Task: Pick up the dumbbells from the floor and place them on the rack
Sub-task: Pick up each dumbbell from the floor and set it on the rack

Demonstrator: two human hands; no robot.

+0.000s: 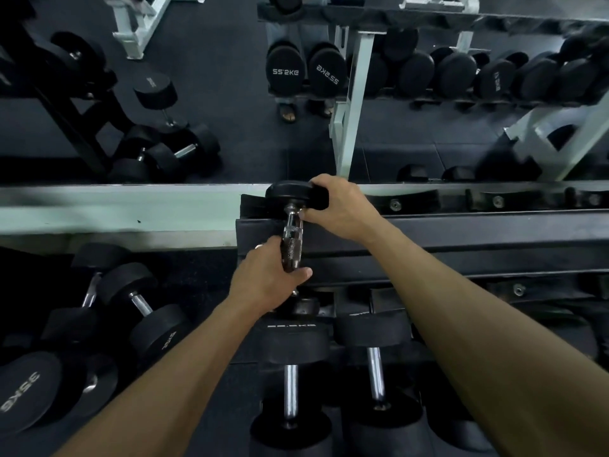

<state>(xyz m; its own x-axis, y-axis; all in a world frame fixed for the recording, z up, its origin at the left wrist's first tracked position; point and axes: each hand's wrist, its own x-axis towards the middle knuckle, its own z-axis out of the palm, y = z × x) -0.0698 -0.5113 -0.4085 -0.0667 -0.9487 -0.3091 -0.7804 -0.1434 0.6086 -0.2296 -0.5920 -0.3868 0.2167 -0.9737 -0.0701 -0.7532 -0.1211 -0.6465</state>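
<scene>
Dumbbell (290,225) sits partly on the top rack (461,225) tier. Left hand (267,278) fingers wrap its handle; right hand (339,206) grips the far head. Early release risks rollback onto lower dumbbells (290,344).

- The near head of the held dumbbell (290,239) is hidden under the left hand (263,278).
- The right hand (342,209) covers part of its far head.
- At the lower left edge, a dumbbell marked 35KG (23,390) is cut off.
- At the upper right, the racked dumbbells (494,74) blur; their markings are unreadable.
</scene>
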